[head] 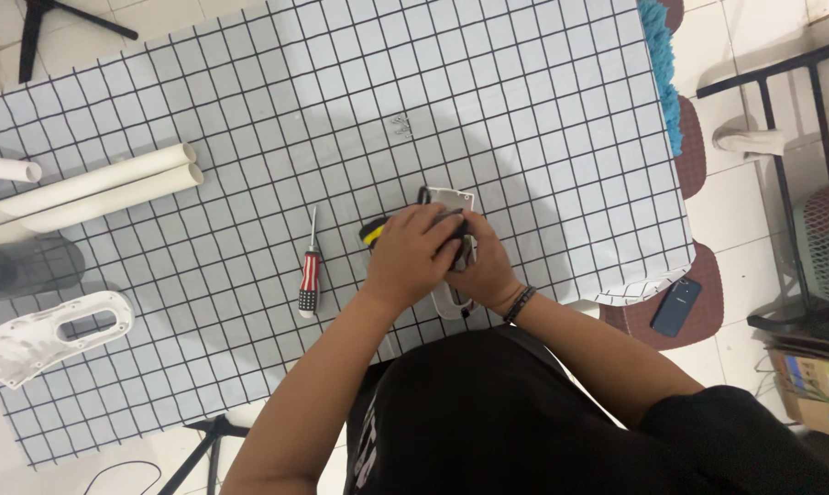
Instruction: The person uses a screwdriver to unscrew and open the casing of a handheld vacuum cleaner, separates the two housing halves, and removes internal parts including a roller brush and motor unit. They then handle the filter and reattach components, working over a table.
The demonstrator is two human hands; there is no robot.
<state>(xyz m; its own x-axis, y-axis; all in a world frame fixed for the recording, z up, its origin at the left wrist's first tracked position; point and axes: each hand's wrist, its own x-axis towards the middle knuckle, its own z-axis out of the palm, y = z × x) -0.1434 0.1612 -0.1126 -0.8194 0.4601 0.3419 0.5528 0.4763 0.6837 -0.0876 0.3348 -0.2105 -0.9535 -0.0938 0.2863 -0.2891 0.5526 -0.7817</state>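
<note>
A white plastic device housing (453, 198) lies on the checked table cloth (341, 110) near the table's front edge. My left hand (410, 257) lies over it, closed around a tool with a yellow and black handle (371, 233). My right hand (486, 270) grips the housing from the right side, with a dark band on the wrist. Most of the housing is hidden under both hands. A screwdriver with a red, white and black striped handle (310, 275) lies free on the cloth just left of my left hand.
Two cream tubes (93, 191) lie at the left, a white handle-shaped plastic shell (52, 335) at the front left. A dark phone (676, 306) rests on a brown stool at the right. A metal rack (781, 183) and boxes stand at the far right.
</note>
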